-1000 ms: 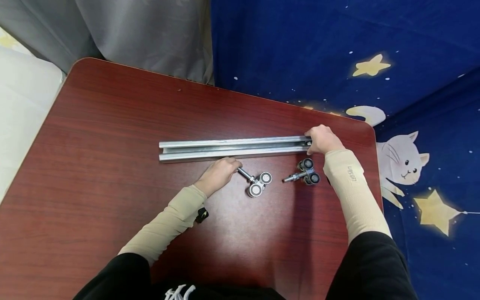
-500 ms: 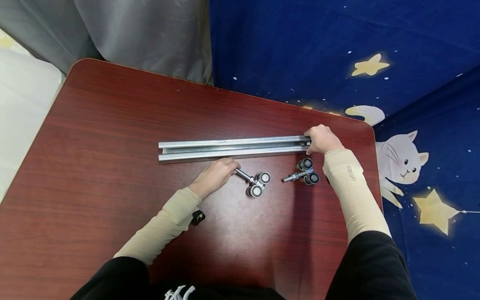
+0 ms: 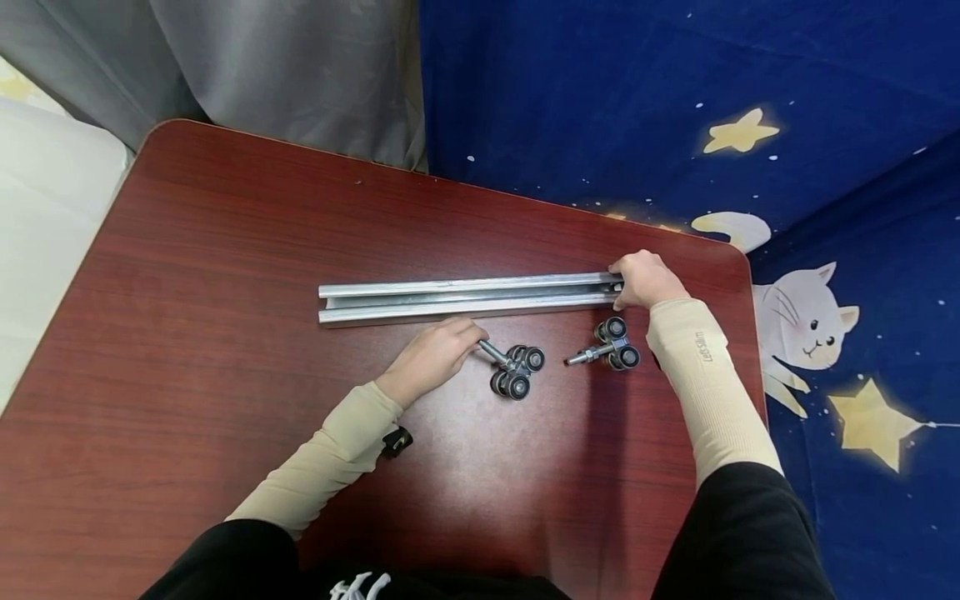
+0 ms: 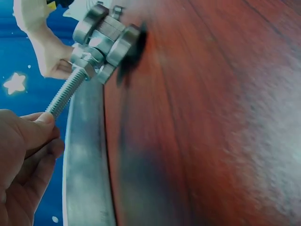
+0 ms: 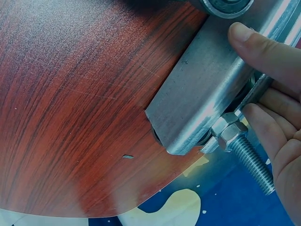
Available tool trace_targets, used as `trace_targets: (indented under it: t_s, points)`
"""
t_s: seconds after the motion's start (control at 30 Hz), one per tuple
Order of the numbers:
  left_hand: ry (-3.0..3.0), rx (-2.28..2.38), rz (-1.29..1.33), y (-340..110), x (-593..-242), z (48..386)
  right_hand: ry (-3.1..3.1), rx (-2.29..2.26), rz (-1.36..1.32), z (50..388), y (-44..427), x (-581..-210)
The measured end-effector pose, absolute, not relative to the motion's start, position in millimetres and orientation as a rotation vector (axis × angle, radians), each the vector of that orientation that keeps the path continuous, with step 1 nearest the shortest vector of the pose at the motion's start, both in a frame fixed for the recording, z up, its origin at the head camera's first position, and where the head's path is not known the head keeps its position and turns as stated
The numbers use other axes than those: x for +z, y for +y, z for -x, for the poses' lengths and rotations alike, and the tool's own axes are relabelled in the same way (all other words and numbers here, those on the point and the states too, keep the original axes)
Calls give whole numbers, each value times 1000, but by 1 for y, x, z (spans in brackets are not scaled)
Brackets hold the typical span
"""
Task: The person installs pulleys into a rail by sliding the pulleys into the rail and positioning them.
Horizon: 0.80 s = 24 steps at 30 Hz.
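A long silver metal channel [image 3: 390,312] lies on the table, slot facing up. My right hand [image 3: 647,277] grips its right end, thumb on the near wall. In the right wrist view a threaded bolt [image 5: 251,162] with nuts sticks out of the slot by my right hand [image 5: 277,89]; wheels show partly inside the channel. My left hand [image 3: 437,354] pinches the threaded rod of a roller trolley [image 3: 517,362] just in front of the channel. In the left wrist view the rod [image 4: 66,96] stands between thumb and fingers of the left hand [image 4: 28,155], wheels at its far end.
Another roller trolley [image 3: 617,343] lies on the table [image 3: 225,225], near the right forearm, its rod pointing left. Behind the table hang a grey curtain [image 3: 300,75] and a blue curtain [image 3: 570,92] with stars and a cat.
The trolley in my left hand has turned so that more of its wheels show, and has shifted slightly. My right hand and the channel have hardly moved.
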<state>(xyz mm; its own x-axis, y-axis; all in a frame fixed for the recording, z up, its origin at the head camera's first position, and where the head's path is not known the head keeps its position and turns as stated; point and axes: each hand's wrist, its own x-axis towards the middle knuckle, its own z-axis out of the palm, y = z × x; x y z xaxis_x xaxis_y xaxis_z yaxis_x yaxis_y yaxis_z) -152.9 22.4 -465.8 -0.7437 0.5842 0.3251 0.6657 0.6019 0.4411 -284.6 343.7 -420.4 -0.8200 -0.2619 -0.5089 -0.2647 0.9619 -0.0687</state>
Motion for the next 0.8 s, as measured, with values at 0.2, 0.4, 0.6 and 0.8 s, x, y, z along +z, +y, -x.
trace_targets:
  t_s: [0.2, 0.4, 0.6, 0.8]
  points:
    - [-2620, -842, 1113, 31, -457, 151, 2577, 11, 371, 284, 344, -420]
    - [-2577, -828, 1161, 37, -453, 151, 2582, -5, 371, 284, 344, -421]
    - [-2578, -785, 1225, 47, -442, 151, 2571, -22, 348, 283, 345, -420]
    - [-2573, -786, 1311, 61, -437, 149, 2575, -25, 355, 283, 345, -420]
